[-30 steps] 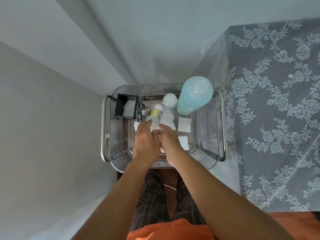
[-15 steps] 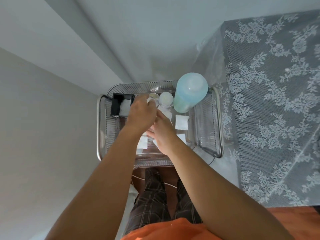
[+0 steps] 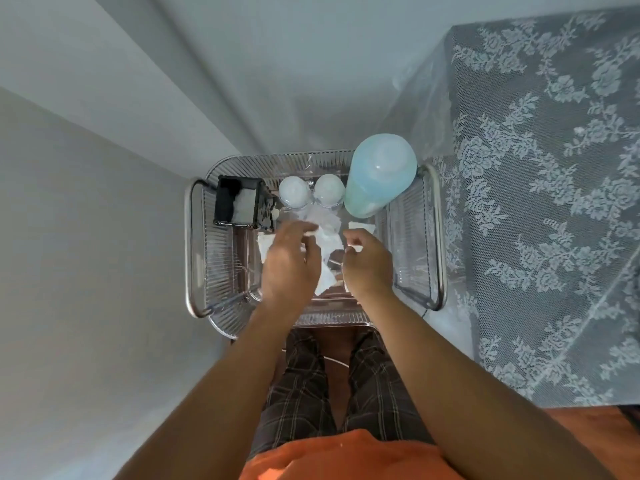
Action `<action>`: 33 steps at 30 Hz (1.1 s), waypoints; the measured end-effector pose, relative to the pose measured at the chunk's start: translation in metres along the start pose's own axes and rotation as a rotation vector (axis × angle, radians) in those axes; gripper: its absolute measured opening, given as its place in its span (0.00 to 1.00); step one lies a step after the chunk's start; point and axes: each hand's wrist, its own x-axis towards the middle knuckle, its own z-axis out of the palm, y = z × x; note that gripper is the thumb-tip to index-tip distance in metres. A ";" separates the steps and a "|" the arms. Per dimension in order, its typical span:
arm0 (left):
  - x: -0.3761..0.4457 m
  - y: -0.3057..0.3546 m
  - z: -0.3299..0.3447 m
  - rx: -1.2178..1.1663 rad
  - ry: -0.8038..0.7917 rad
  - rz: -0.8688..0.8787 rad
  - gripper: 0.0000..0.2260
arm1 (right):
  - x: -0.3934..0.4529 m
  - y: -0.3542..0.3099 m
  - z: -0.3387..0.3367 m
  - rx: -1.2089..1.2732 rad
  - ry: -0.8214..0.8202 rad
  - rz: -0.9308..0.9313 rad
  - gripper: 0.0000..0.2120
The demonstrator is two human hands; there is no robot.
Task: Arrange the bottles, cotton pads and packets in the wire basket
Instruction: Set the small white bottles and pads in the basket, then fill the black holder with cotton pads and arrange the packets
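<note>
The wire basket sits in front of my knees. At its back right a tall pale-blue bottle stands upright. To its left stand two small bottles with round white caps, side by side. White cotton pads and clear packets lie loose on the basket floor. My left hand hovers over them with fingers curled and apart, holding nothing that I can see. My right hand pinches a small white cotton pad between thumb and fingers.
A black open box with white pads inside stands in the basket's back left corner. A lace-covered table rises close on the right. Pale walls close in on the left and behind the basket.
My left hand stood a small bottle upright beside the other one at the back, then drew back over the pads. My right hand shifted right and now pinches a pad.
</note>
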 end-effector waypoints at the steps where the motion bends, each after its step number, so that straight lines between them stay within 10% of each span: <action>1: -0.010 -0.005 0.008 0.041 -0.071 -0.069 0.09 | 0.004 0.003 0.000 -0.036 0.021 -0.004 0.15; 5: -0.024 -0.025 0.032 0.416 -0.311 -0.310 0.12 | 0.024 0.008 0.003 -0.107 0.082 0.017 0.13; 16: 0.017 -0.031 0.062 0.582 -0.363 -0.218 0.15 | 0.022 0.009 0.002 -0.198 0.238 0.050 0.07; 25: -0.001 -0.033 0.055 0.438 -0.320 -0.391 0.20 | -0.037 -0.075 0.006 -0.030 0.078 -0.726 0.04; 33: -0.057 -0.018 -0.005 0.373 -0.182 -0.410 0.07 | -0.012 -0.139 0.065 -0.547 -0.129 -0.842 0.09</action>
